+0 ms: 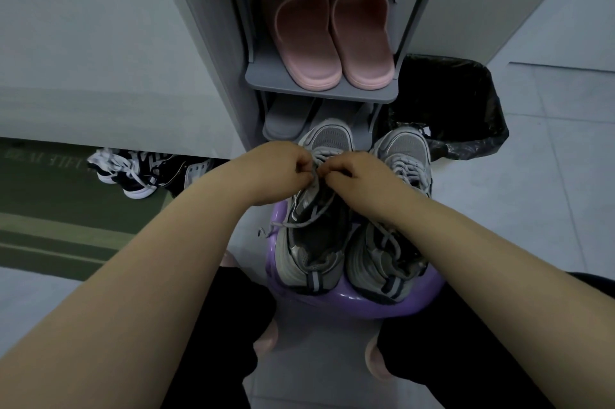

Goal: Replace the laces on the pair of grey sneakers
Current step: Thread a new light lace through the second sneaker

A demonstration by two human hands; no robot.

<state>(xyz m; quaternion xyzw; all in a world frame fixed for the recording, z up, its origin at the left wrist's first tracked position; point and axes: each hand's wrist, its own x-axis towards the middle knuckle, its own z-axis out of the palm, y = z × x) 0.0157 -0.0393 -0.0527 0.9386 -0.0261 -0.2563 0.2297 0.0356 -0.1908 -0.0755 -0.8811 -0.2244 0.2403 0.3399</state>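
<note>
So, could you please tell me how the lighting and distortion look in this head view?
Head view: dim and bluish, no glare; the bin bag is nearly featureless black; wide-angle stretch enlarges the forearms at the edges; the hands on the lace stay reasonably sharp.

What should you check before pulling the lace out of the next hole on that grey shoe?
1. Both hands on the lace: left hand and right hand pinch the lace of the left sneaker: ok.
2. Shoe resting steady on the purple stool: ok.
3. Loose lace end free, not snagged: ok, it hangs off the side.
4. Which eyelet is next: cannot tell, hands cover it.
5. Right sneaker unlaced: not ok, its laces are in.
6. New laces ready nearby: cannot tell, none in view.
</note>
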